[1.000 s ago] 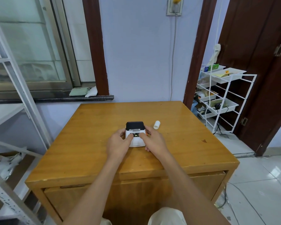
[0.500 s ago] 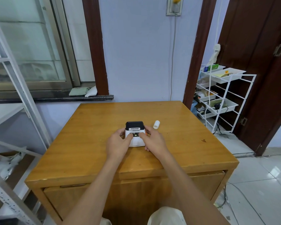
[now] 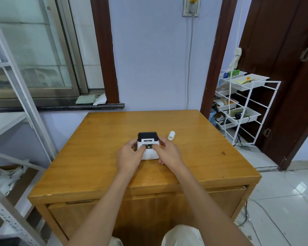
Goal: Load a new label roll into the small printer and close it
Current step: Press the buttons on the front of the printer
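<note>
Both hands' grip clasps the printer (image 3: 148, 145) on the table (image 3: 100, 157).

A home room: wooden table (image 3: 114, 132), tiled floor (image 3: 283, 192), wire rack (image 3: 247, 103) of household clutter.

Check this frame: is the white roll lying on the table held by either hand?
No: the white roll lies alone on the table, right of the printer, while the left hand and right hand grip the printer.

A printer (image 3: 147, 145) sat at mid-frame on a table (image 3: 100, 157), with a roll (image 3: 171, 135) just right of it, apart. The left hand (image 3: 129, 156) flanked its left side, the right hand (image 3: 169, 153) its right. A rack (image 3: 245, 107) stood at right.
</note>
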Available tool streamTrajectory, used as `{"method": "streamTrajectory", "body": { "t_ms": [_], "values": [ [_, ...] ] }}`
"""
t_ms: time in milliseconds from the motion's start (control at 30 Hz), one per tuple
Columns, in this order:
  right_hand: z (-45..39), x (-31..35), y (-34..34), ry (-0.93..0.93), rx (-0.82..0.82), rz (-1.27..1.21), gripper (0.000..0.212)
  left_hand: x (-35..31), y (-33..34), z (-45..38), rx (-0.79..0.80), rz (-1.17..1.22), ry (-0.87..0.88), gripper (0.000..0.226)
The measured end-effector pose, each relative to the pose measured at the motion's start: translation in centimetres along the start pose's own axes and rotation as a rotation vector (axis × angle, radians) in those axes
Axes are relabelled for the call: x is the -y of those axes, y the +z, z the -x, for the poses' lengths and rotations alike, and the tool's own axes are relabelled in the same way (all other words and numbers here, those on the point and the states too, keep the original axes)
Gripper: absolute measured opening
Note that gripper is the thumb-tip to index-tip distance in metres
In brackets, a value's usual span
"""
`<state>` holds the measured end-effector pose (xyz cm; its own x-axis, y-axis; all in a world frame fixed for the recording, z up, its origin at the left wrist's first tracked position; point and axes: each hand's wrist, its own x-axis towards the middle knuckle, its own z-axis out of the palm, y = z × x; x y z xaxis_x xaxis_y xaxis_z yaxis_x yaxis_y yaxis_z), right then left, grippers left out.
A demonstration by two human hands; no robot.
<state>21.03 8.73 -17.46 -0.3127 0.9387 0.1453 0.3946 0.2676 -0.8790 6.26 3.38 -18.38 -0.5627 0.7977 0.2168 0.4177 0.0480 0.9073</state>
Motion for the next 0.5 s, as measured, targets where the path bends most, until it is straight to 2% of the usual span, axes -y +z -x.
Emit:
{"method": "streamTrajectory", "body": {
  "t_ms": [500],
  "values": [
    [0.0, -0.17, -0.08, -0.021, -0.003, -0.01, 0.044, 0.04, 0.12, -0.03, -0.01, 0.012, -0.003, 0.04]
  ]
}}
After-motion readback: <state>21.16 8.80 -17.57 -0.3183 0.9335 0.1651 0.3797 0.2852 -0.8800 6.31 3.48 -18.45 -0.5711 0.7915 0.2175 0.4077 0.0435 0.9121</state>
